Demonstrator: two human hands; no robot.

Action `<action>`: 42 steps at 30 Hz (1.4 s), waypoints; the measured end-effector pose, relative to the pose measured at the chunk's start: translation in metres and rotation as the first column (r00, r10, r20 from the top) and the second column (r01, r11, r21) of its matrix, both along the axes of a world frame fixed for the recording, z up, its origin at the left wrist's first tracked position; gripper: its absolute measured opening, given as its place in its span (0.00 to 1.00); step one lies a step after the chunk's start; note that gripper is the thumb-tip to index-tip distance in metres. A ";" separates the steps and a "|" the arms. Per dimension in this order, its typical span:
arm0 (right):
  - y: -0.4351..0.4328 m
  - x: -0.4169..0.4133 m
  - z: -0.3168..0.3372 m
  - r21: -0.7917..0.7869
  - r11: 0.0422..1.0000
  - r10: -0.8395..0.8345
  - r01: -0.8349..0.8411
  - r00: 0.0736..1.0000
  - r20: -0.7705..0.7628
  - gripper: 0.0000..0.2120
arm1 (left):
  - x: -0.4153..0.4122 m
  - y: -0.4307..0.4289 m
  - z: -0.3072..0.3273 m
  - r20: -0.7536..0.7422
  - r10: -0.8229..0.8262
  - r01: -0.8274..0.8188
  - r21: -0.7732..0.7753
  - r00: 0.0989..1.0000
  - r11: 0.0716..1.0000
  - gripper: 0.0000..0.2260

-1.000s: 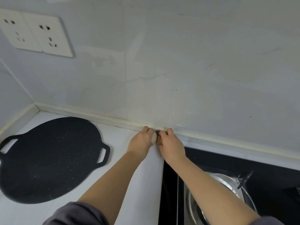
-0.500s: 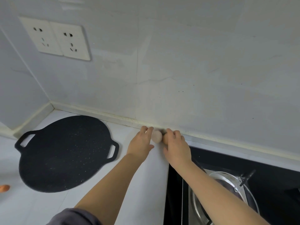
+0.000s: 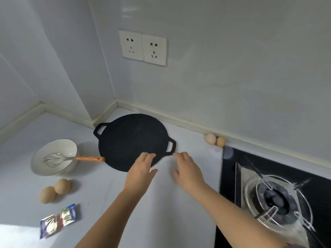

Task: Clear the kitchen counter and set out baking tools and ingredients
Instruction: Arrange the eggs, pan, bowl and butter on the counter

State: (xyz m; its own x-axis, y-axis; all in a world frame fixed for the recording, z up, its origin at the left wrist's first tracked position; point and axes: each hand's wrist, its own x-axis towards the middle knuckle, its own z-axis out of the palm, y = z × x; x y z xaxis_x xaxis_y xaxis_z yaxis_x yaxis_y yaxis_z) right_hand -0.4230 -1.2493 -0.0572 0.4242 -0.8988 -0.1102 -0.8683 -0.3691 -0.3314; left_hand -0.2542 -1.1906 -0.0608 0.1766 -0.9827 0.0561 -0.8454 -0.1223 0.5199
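Left hand [image 3: 141,173]: fingers spread, empty, over the near rim of the black griddle pan [image 3: 132,140]. Right hand [image 3: 188,171]: spread, empty, just right of the pan's handle. 2 eggs [image 3: 211,139] right of the pan, against the wall strip. Bare counter [image 3: 161,203] in front of the pan. Left of the pan: white bowl [image 3: 70,145] holding 1 whisk [image 3: 53,159].

Both arms reach forward, left hand [image 3: 141,173] and right hand [image 3: 188,171] empty, fingers loosely spread.
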 end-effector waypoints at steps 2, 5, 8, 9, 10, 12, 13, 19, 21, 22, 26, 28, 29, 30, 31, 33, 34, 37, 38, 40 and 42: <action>0.021 0.024 0.001 0.031 0.999 0.038 -0.038 0.999 0.018 0.25 | 0.023 0.031 0.002 0.015 0.051 -0.051 -0.007 0.999 0.999 0.20; 0.055 0.066 -0.004 0.095 0.990 0.096 -0.100 0.994 0.045 0.24 | 0.070 0.083 0.002 0.026 0.142 -0.142 -0.017 0.989 0.990 0.17; 0.083 0.107 -0.011 0.142 0.975 0.161 -0.169 0.985 0.064 0.23 | 0.113 0.123 -0.005 0.020 0.191 -0.190 -0.038 0.981 0.981 0.16; 0.091 0.126 -0.013 0.155 0.967 0.194 -0.201 0.979 0.060 0.23 | 0.131 0.138 -0.006 0.036 0.211 -0.210 -0.036 0.977 0.977 0.16; 0.099 0.142 -0.014 0.174 0.957 0.223 -0.230 0.973 0.061 0.23 | 0.145 0.149 -0.008 0.062 0.230 -0.227 -0.054 0.971 0.972 0.16; 0.113 0.178 -0.013 0.180 0.938 0.286 -0.295 0.955 0.076 0.23 | 0.176 0.171 -0.014 0.102 0.262 -0.258 -0.050 0.960 0.965 0.16; 0.115 0.187 -0.014 0.187 0.932 0.302 -0.312 0.950 0.081 0.23 | 0.184 0.176 -0.017 0.111 0.280 -0.277 -0.039 0.954 0.960 0.17; 0.128 0.259 -0.015 0.235 0.871 0.412 -0.431 0.902 0.127 0.26 | 0.237 0.200 -0.029 0.082 0.350 -0.351 0.000 0.933 0.936 0.19; 0.126 0.273 -0.017 0.230 0.865 0.424 -0.445 0.895 0.139 0.27 | 0.247 0.198 -0.029 0.062 0.356 -0.358 0.038 0.933 0.933 0.23; 0.126 0.281 -0.019 0.227 0.864 0.429 -0.450 0.893 0.139 0.28 | 0.252 0.197 -0.030 0.048 0.365 -0.367 0.060 0.930 0.928 0.24; 0.123 0.303 -0.028 0.244 0.861 0.415 -0.446 0.894 0.169 0.32 | 0.268 0.189 -0.035 -0.034 0.369 -0.364 0.096 0.929 0.926 0.25; 0.120 0.308 -0.033 0.255 0.852 0.418 -0.457 0.887 0.194 0.31 | 0.273 0.184 -0.037 -0.074 0.343 -0.336 0.093 0.936 0.937 0.23; 0.118 0.310 -0.035 0.263 0.847 0.418 -0.463 0.884 0.211 0.30 | 0.274 0.181 -0.037 -0.091 0.325 -0.317 0.091 0.941 0.944 0.22; 0.116 0.311 -0.038 0.267 0.844 0.414 -0.466 0.881 0.229 0.30 | 0.275 0.178 -0.039 -0.103 0.314 -0.306 0.088 0.944 0.948 0.21; 0.115 0.312 -0.038 0.270 0.844 0.405 -0.463 0.881 0.243 0.29 | 0.275 0.176 -0.039 -0.104 0.311 -0.303 0.090 0.945 0.949 0.20; 0.112 0.313 -0.040 0.271 0.850 0.387 -0.452 0.885 0.260 0.27 | 0.274 0.173 -0.042 -0.099 0.306 -0.299 0.085 0.947 0.951 0.19; 0.110 0.313 -0.041 0.271 0.852 0.382 -0.448 0.886 0.264 0.25 | 0.273 0.173 -0.043 -0.100 0.295 -0.288 0.078 0.950 0.955 0.20; 0.109 0.313 -0.043 0.272 0.855 0.370 -0.442 0.887 0.276 0.22 | 0.270 0.172 -0.041 -0.109 0.244 -0.238 0.060 0.964 0.969 0.18; 0.109 0.312 -0.044 0.274 0.855 0.366 -0.439 0.887 0.280 0.21 | 0.270 0.172 -0.040 -0.108 0.238 -0.233 0.056 0.965 0.971 0.17; 0.109 0.310 -0.045 0.275 0.860 0.354 -0.430 0.890 0.287 0.19 | 0.269 0.172 -0.039 -0.107 0.254 -0.248 0.073 0.961 0.966 0.17; 0.109 0.305 -0.045 0.276 0.865 0.338 -0.418 0.894 0.294 0.19 | 0.266 0.171 -0.040 -0.109 0.265 -0.253 0.110 0.958 0.961 0.19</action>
